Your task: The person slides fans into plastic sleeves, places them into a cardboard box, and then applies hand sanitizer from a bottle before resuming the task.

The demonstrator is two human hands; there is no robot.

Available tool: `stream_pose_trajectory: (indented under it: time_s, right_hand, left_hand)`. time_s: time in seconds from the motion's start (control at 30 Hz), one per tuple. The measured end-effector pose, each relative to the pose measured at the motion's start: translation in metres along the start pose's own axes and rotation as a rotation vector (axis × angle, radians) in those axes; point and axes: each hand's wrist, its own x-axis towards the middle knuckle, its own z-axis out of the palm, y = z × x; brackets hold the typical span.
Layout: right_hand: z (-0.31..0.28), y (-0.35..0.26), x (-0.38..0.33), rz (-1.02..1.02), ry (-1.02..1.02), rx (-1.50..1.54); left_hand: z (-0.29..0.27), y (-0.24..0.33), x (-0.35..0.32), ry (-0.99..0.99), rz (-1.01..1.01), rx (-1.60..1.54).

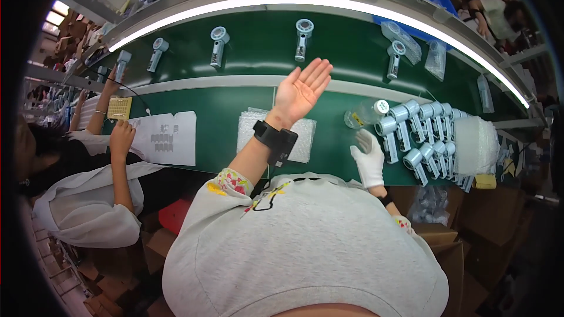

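My bare left hand point(301, 95) is held out palm up, fingers straight and nothing in it. It hovers at the near rim of the green belt, just below a light-blue handheld fan point(303, 40). Under my left wrist lies a stack of clear bubble bags point(303, 148) on the green table. My right hand point(369, 161), in a white glove, has its fingers extended and holds nothing visible. Close beyond its fingertips a clear plastic bottle with a white lid point(365, 115) lies on its side. Right of that hand, several handheld fans point(416, 118) are piled in rows.
More fans, such as one fan point(218, 47), lie spaced along the belt, with bagged ones point(435, 58) at right. A bubble-wrap stack point(474, 147) sits beside the pile. At left, a co-worker's hand point(122, 138) is near a printed sheet point(173, 141). A lit tube point(264, 1) spans above.
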Motion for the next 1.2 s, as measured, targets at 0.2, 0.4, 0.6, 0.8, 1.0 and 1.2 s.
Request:
stream_pose_trajectory:
  time_s: [0.2, 0.4, 0.6, 0.8, 1.0, 1.2]
  right_hand:
    - [0.072, -0.174, 0.032, -1.104, -0.306, -0.626]
    - [0.104, -0.145, 0.050, -0.359, -0.662, 0.235]
    - [0.115, -0.143, 0.045, -0.260, -0.799, 0.162]
    - [0.108, -0.207, 0.058, -0.735, -0.834, -0.621]
    - [0.078, -0.190, 0.045, -0.571, -0.608, 0.143]
    - [0.069, -0.210, 0.020, -0.879, -0.274, 0.082]
  left_hand:
    - [0.017, -0.053, -0.040, -0.055, 0.272, 0.386]
    - [0.070, -0.006, -0.061, -0.202, 0.084, 1.784]
    - [0.073, 0.034, -0.062, -0.839, -0.077, 1.563]
    - [0.023, 0.004, -0.060, -0.138, 0.351, 0.961]
    - [0.061, 0.008, -0.061, -0.692, 0.432, 1.696]
    - [0.075, -0.009, -0.039, -0.872, -0.024, 0.867]
